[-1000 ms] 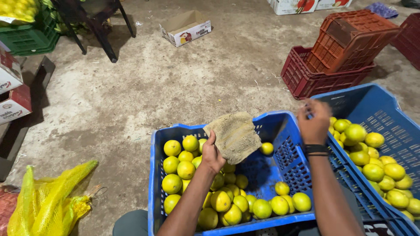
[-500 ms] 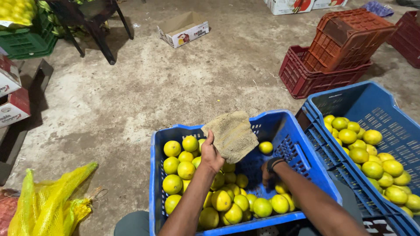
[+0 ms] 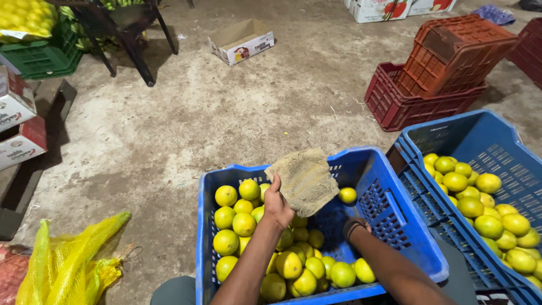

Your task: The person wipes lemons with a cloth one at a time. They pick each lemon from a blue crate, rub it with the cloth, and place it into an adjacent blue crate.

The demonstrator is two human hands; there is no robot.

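Observation:
My left hand [image 3: 276, 204] grips a rough tan cloth [image 3: 305, 179] and holds it up over the near blue crate [image 3: 395, 214]. That crate holds several yellow-green citrus fruits [image 3: 244, 223]. My right hand [image 3: 357, 225], with a dark band on the wrist, reaches down into the same crate's right side; its fingers are hidden in shadow among the fruit. One fruit [image 3: 347, 195] lies alone just right of the cloth. A second blue crate [image 3: 485, 130] to the right also holds several citrus fruits [image 3: 485, 226].
Stacked red crates [image 3: 451, 56] stand at the back right. A yellow mesh bag [image 3: 68, 260] lies at the lower left. An open cardboard box [image 3: 241, 40], a green crate [image 3: 39, 56], dark stand legs [image 3: 124, 39] and side boxes [image 3: 17, 124] ring the concrete floor.
My right hand has come from above the right crate down into the near crate. My left hand and the cloth have stayed in place.

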